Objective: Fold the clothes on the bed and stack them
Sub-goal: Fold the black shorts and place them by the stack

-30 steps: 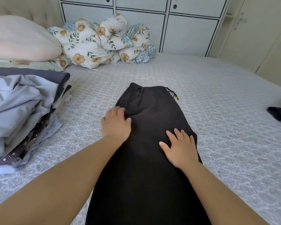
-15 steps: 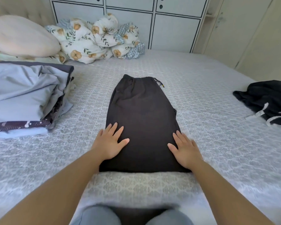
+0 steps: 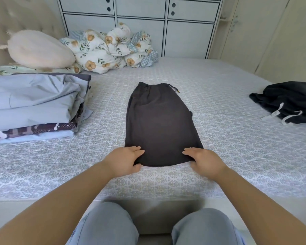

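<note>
Dark trousers [image 3: 160,124] lie flat at mid-bed, already narrowed to a single long panel. Long axis runs straight from 6 o'clock to 12 o'clock: waistband and drawcord at the far end, folded edge at the near end, close to the mattress front.

Left hand [image 3: 125,160] sits on the near-left corner of the panel, at about 7 o'clock from its centre. Fingers lie over the top of the cloth, thumb looks tucked under the hem: a pinch on that corner. Right hand [image 3: 206,160] mirrors it on the near-right corner, at about 5 o'clock; fingers over the cloth, thumb hidden, so the grip reads as closing on the edge, though I cannot tell how firmly. Both hands are level with each other and equally near the hem, neither leading.

Judgement: the garment stretches entirely away from the grip, toward 12 o'clock. Next fold likely carries the near edge up and over along that axis toward the waistband, both hands moving together to keep the fold square.

Stack of folded clothes [image 3: 37,105] sits at 9–10 o'clock, well apart from the trousers. Crumpled black garment [image 3: 288,101] with white cords waits at 2–3 o'clock, unfolded. Bed [image 3: 219,142] carries all three.
</note>
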